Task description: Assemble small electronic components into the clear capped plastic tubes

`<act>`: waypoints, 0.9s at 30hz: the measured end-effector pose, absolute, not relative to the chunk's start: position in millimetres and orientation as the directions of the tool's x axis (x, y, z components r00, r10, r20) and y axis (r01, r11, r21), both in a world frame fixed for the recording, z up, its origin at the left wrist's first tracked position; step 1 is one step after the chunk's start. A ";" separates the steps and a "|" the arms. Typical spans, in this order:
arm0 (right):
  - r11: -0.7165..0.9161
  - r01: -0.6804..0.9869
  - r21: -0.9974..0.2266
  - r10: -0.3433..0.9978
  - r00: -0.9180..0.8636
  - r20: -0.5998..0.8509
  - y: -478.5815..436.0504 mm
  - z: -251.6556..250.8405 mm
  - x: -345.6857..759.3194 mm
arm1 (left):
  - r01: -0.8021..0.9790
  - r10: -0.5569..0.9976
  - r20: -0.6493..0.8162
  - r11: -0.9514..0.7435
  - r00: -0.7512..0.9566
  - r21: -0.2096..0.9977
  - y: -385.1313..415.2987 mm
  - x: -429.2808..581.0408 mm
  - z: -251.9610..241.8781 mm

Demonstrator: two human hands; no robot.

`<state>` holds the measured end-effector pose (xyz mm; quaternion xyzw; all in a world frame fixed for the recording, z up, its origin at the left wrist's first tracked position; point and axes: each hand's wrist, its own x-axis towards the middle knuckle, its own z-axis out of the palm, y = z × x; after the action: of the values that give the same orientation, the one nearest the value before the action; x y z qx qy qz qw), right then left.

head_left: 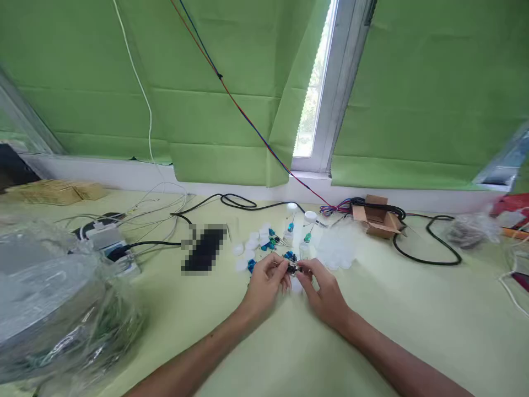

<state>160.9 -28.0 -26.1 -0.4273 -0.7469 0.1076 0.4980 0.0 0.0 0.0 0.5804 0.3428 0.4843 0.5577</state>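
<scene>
Left grip point(264, 279) and right grip point(326, 288) pinch one dark part point(293, 268) near two bottles point(305, 252).

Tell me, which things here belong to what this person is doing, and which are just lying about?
Probably in use:
- small dark part, held between left hand and right hand
- blue pieces, just beyond the hands
- round white discs beside them

Probably just lying about:
- open cardboard box
- black cable
- clear plastic bag
</scene>
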 end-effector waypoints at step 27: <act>0.604 0.547 -0.580 0.739 -0.112 0.664 -29.1 -26.6 161.5 | -0.127 0.928 0.179 -0.144 0.328 0.981 -2.3 -2.6 -0.4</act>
<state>161.5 -29.1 -26.6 -0.4350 -0.7395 0.0950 0.5049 -2.6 -2.3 -0.4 0.5920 0.3382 0.4707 0.5600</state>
